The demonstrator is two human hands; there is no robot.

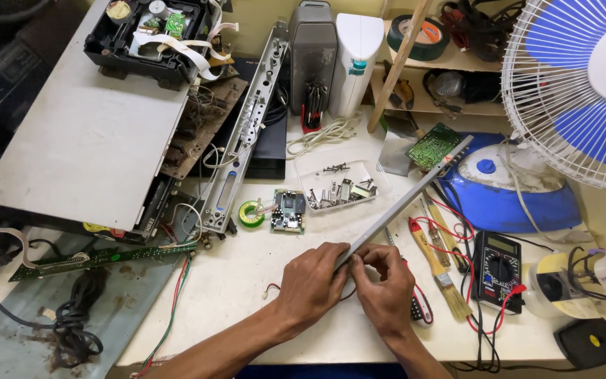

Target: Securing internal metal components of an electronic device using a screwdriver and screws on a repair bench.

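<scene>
A small electronics repair workshop is shown, seen from above a cluttered white surface (261,295). An opened disc player (150,35) with bare circuit boards, a digital multimeter (497,265) with red and black leads, a clear tray of screws (337,186), a roll of solder wire (251,214) and a paintbrush (438,270) are spread across it. Shelves (450,67) behind are packed with tape rolls, cables and hand tools, and a table fan (580,88) is set at the right.
</scene>
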